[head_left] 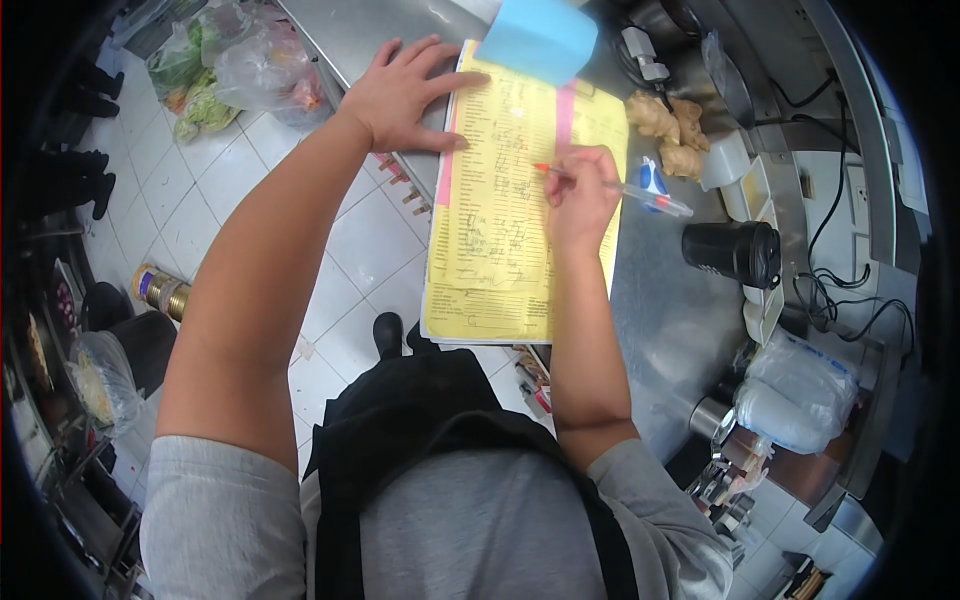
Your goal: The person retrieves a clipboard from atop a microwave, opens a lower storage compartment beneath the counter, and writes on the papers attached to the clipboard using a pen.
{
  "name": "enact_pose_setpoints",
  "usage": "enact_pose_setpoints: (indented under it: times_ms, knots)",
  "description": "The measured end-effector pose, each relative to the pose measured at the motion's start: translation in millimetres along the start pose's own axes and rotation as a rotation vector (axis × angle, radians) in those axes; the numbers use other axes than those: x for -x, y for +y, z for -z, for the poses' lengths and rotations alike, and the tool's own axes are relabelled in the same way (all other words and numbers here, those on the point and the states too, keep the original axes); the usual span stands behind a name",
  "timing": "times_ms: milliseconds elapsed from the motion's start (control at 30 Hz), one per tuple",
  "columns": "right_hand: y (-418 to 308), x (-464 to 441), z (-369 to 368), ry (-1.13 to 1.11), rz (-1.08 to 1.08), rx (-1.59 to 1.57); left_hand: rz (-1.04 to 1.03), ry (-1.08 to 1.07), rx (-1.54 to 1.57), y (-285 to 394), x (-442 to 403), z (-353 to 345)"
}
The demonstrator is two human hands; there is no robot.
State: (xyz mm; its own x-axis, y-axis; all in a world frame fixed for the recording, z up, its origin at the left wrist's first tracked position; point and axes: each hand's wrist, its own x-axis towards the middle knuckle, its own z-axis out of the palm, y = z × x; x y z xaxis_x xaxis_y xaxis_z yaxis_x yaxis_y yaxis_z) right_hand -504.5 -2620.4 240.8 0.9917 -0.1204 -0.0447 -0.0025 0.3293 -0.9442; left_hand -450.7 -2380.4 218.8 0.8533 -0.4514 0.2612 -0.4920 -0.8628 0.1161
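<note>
A yellow printed form [490,255] with handwritten marks lies on a stack of papers on the steel counter. My left hand [410,95] rests with its fingers spread at the form's upper left edge. In my right hand [580,205] is a clear pen [650,197] with an orange tip, held in a writing grip. The tip is over the middle of the form; whether it touches the paper I cannot tell. A light blue sheet or folder [540,38] covers the top of the papers.
Ginger root [680,150] sits right of the papers, near a black lidded cup [730,252]. Farther down the counter is a clear plastic bag [800,390]. Bagged vegetables [240,60] and a can [160,290] are at the left. Another person's dark shoes [103,193] show at far left.
</note>
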Motion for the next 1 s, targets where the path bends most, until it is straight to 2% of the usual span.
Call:
enact_pose_setpoints:
  times_ms: [133,433,533,633,733,833,1000]
  knots:
    - [8.2,7.9,-8.7,-0.091,0.213,0.100,0.002,-0.011,0.000,0.2,0.5,0.9]
    - [29.4,2.8,4.1,-0.135,0.271,0.297,0.004,-0.017,-0.004,-0.3,-0.4,0.2]
    - [38.9,-2.1,4.8,-0.139,0.389,0.399,0.005,-0.014,-0.010,-0.7,0.0,-1.0]
    - [33.5,-1.3,1.9,-0.108,0.280,0.344,0.001,-0.014,-0.018,-0.7,-0.2,-1.0]
    - [8.8,4.1,-2.7,-0.015,0.034,0.080,-0.002,-0.014,-0.021,-1.0,-0.3,-0.9]
    - [19.5,7.9,1.1,-0.070,0.162,0.141,-0.005,-0.011,-0.020,-1.3,-0.8,-0.8]
    - [25.2,9.6,3.2,-0.114,0.256,0.247,-0.008,-0.006,-0.011,-2.0,-0.2,-1.7]
